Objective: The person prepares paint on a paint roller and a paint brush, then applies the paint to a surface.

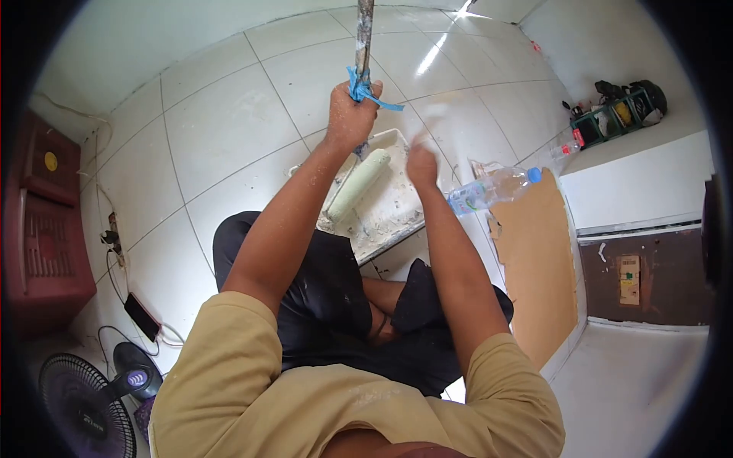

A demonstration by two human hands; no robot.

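My left hand (pixel 353 118) is wrapped round the pole (pixel 364 34) of a paint roller, just where a blue strip (pixel 362 86) is tied. Below it, the pale green roller sleeve (pixel 359 185) lies in a paint tray (pixel 393 243) smeared with whitish paint. My right hand (pixel 421 166) is over the tray's right side, blurred by motion. A whitish smear shows above its fingers; whether it is something held I cannot make out. Close to my right forearm, a clear plastic bottle (pixel 489 191) with a blue cap lies on its side.
Brown cardboard (pixel 538 267) lies at my right beside a white ledge (pixel 649 191). A green basket of items (pixel 620 114) and another bottle (pixel 565 149) are farther back. At left are a dark red cabinet (pixel 46 244), a phone-like device (pixel 143 316) with cables and a fan (pixel 88 408).
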